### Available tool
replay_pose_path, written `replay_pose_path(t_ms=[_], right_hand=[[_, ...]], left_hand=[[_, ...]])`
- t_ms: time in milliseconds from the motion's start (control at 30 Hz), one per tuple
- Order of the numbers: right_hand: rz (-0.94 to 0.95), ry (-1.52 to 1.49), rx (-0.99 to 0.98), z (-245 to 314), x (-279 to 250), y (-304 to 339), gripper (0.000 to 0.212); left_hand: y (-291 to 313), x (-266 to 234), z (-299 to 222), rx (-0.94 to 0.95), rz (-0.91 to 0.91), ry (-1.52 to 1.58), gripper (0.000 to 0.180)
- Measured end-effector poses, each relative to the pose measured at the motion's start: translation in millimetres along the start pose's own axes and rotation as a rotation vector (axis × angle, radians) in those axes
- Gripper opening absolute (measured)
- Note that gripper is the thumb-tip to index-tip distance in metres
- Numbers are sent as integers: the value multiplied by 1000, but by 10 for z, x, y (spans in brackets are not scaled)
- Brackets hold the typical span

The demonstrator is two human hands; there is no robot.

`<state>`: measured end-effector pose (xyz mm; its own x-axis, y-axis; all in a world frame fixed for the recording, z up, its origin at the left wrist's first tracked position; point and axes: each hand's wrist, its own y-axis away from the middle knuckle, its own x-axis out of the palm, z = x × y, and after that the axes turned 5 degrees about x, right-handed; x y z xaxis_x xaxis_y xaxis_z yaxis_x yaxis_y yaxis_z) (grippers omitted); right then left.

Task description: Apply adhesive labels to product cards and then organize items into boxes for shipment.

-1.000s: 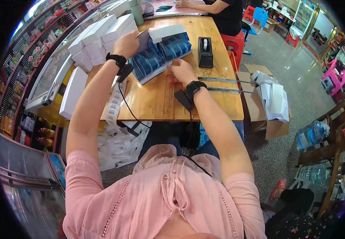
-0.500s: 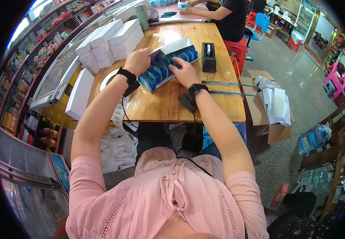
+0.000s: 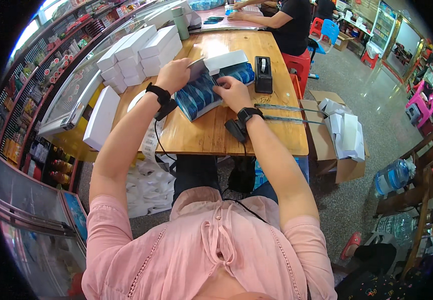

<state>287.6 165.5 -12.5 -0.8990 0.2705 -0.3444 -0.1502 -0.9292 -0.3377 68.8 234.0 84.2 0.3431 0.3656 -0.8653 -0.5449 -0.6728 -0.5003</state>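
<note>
A long white box lies slantwise on the wooden table, its flaps standing up. Blue patterned packets fill it in a row. My left hand is closed around a greyish upright flap at the box's left end. At the middle of the row, my right hand has its fingertips bent together against the packets; what they pinch is too small to make out. Just right of the box stands a black tape dispenser.
White boxes are stacked at the far left, beside a green bottle. One box stands at the left edge. Two thin strips cross the right edge, above a carton. Another person works at the far table.
The raised flaps have tilted up further and the box has shifted slightly. My right fingers have drawn closer together over the packets. My left hand stays at the box's end.
</note>
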Motion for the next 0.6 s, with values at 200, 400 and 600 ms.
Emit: replay_pose_path(t_ms=[200,400,600], right_hand=[[-41,-18,11,104,-1,20,64],[-24,-93,53,-8,48,-2,59],[11,33,14,29,6,7,54]], left_hand=[[-2,-130,-139,-21,38,-21,34],[-16,-186,-235,-39,17,-37,37],[-32,-166,-139,-63,14,-41,36]])
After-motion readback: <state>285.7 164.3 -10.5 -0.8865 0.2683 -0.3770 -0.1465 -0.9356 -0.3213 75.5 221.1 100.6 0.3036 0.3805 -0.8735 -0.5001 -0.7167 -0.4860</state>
